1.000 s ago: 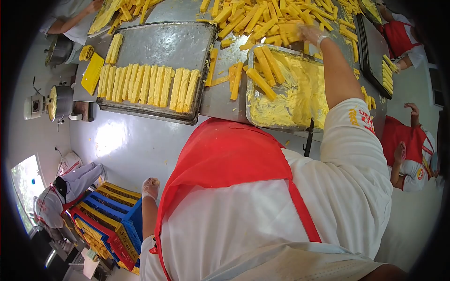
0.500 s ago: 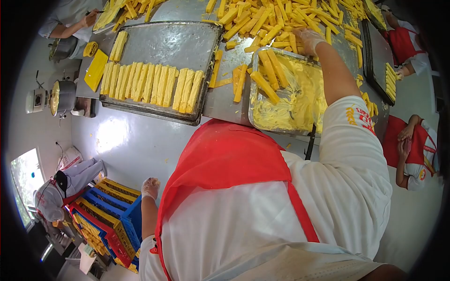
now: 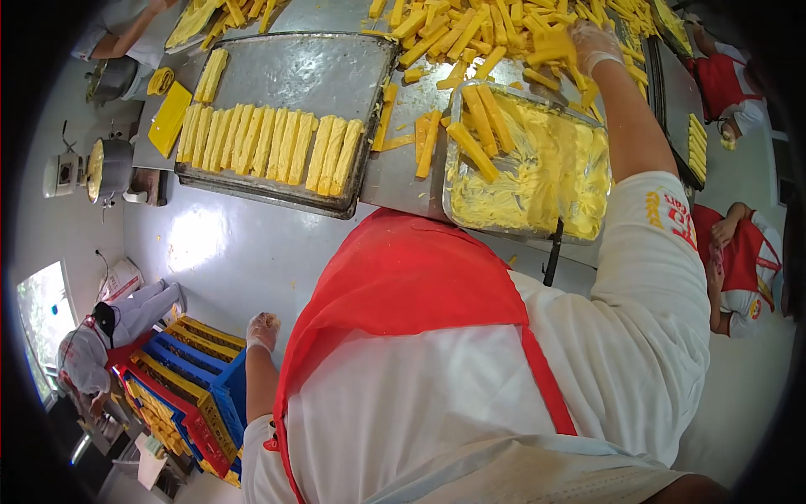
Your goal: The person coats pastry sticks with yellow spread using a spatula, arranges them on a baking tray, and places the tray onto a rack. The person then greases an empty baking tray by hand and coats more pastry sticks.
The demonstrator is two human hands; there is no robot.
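Observation:
My right hand, in a clear glove, reaches into the heap of yellow sticks at the top; its fingers are partly hidden there. Below it lies a tray smeared with yellow cream, with several bare sticks on its left part and a dark handle over its near edge. To the left, a dark baking tray holds a row of cream-coated sticks. My left hand, also gloved, hangs low beside my red apron, away from the table; its fingers look curled, and what they hold, if anything, is too small to tell.
Stacked coloured crates stand at lower left, near a bending person. Metal pots and a yellow slab are at left. Co-workers in red aprons are at right, near another dark tray. A co-worker's arm shows at upper left.
My right hand has moved right across the heap, and sticks near it have shifted. My left hand has stayed low at my side. The co-worker's hands at right have come together.

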